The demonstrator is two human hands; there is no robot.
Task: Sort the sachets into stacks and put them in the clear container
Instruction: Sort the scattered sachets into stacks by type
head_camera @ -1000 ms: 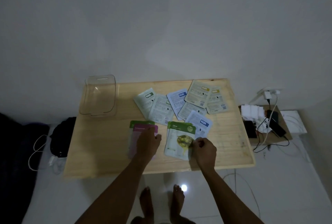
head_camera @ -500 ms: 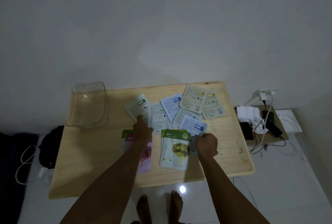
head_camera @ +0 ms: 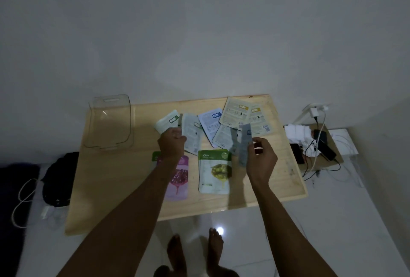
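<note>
— So where are the hands?
— Left hand (head_camera: 172,147) pinches a pale sachet (head_camera: 192,132) at the desk (head_camera: 115,179); right hand (head_camera: 261,161) pinches a blurred, seemingly blue-labelled sachet (head_camera: 244,145), lifted.
— And the clear container (head_camera: 108,121)?
— Back-left corner; Olive sachet (head_camera: 214,171) lies between the arms.

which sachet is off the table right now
The blue-tagged sachet in the right hand, lifted and seen nearly edge-on. The Olive sachet and the others lie flat on the table.
</note>
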